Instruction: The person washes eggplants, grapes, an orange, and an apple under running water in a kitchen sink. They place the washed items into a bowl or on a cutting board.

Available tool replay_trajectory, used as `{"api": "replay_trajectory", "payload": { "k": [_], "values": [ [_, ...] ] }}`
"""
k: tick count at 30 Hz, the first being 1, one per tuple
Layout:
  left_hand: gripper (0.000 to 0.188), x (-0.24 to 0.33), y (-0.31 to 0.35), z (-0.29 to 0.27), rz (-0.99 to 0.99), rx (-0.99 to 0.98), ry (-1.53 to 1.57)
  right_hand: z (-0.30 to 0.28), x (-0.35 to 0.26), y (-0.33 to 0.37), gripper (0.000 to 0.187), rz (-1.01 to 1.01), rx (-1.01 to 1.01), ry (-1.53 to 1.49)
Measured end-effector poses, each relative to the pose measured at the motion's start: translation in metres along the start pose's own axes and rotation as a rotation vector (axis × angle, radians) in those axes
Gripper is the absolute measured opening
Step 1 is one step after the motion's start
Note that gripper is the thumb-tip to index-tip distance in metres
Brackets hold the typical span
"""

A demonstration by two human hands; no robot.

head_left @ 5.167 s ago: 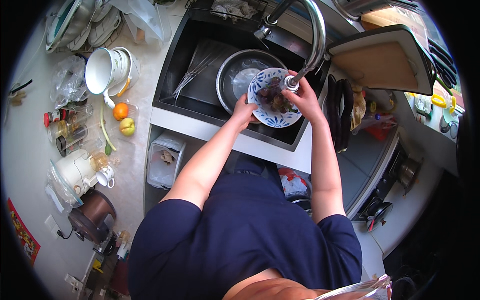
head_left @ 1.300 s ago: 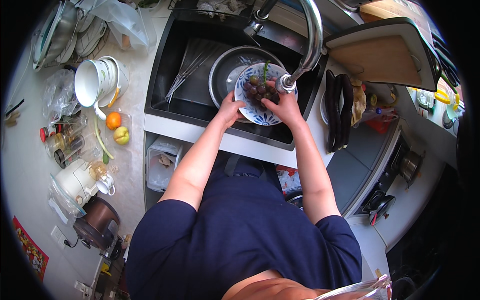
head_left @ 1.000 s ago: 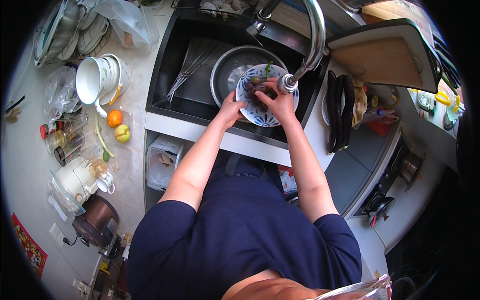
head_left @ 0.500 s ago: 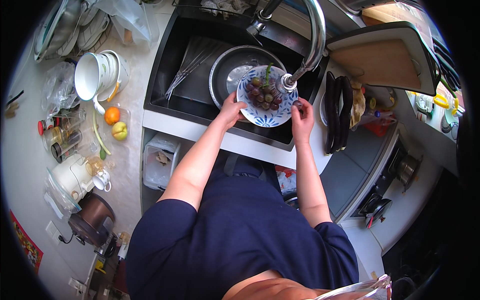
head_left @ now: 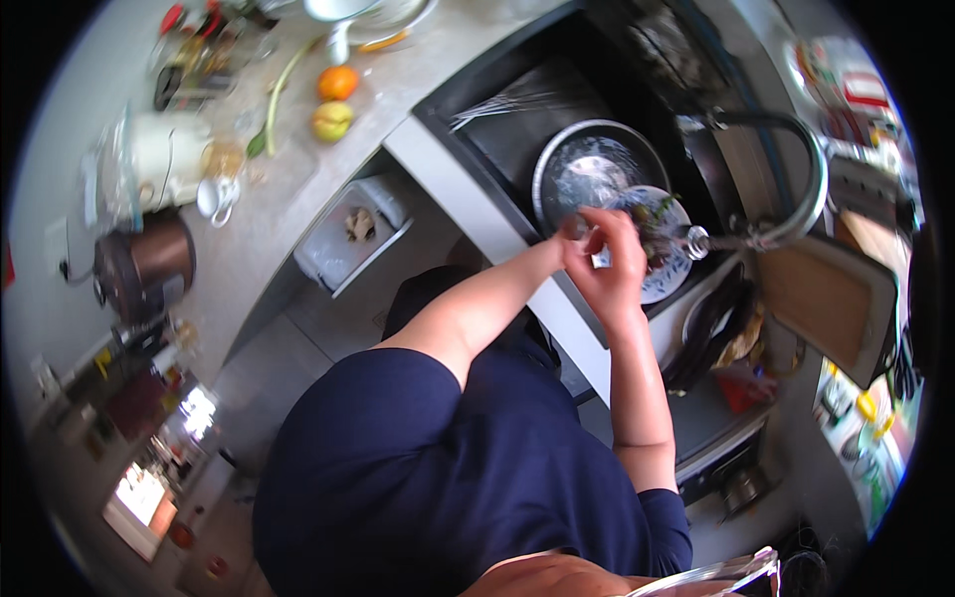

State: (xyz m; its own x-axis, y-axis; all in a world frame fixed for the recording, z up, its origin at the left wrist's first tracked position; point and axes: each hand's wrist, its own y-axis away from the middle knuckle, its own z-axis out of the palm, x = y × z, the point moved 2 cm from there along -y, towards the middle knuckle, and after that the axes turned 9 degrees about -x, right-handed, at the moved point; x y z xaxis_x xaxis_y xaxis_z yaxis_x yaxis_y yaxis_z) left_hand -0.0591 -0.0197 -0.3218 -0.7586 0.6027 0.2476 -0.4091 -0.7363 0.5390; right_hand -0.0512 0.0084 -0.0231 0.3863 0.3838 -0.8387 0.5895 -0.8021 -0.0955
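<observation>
Blue-and-white patterned bowl [head_left: 665, 261] was held over the black sink [head_left: 517, 129], just beside the curved metal faucet [head_left: 796, 189], whose spout end [head_left: 699, 242] hung at the bowl's right edge. Dark, rounded pieces of food [head_left: 657, 231] with a bit of green were seen inside the bowl. The right hand [head_left: 609, 269] was raised in front of the bowl, its fingers curled loosely and its forearm rising steeply from the lower part of the picture, elbow bent near the dark blue shirt [head_left: 438, 478]. Whether that hand gripped the rim or only rested against it could not be told. The left hand [head_left: 575, 231] was mostly hidden behind the right; only its fingertips were made out at the bowl's left rim, and its grip could not be judged. The left forearm was stretched straight from the shoulder toward the sink.

Just behind the bowl, a round metal pan [head_left: 597, 169] lay in the sink, wet and shiny. A wooden cutting board [head_left: 826, 308] was set to the right of the faucet. On the pale counter [head_left: 288, 189] to the left, an orange [head_left: 337, 82] and a yellow-green fruit [head_left: 332, 121] lay close together, with a white electric kettle [head_left: 164, 159] and a brown pot [head_left: 144, 264] farther off. An open white drawer [head_left: 353, 239] was seen below the counter edge.
</observation>
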Motion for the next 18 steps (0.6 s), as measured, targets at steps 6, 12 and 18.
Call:
{"api": "replay_trajectory", "payload": {
  "k": [6,12,18],
  "values": [
    [0.065,0.041,0.064,0.072,-0.012,0.063,-0.36,0.143,-0.063,-0.068,0.033,-0.54,-0.611,-0.106],
    [0.063,0.05,0.073,0.071,0.016,0.118,-0.321,0.15,-0.082,-0.053,0.04,-0.393,-0.546,0.439],
    [0.061,0.061,0.072,0.067,0.035,0.147,-0.291,0.02,-0.154,-0.067,0.03,0.203,-0.895,0.974]
  ]
}}
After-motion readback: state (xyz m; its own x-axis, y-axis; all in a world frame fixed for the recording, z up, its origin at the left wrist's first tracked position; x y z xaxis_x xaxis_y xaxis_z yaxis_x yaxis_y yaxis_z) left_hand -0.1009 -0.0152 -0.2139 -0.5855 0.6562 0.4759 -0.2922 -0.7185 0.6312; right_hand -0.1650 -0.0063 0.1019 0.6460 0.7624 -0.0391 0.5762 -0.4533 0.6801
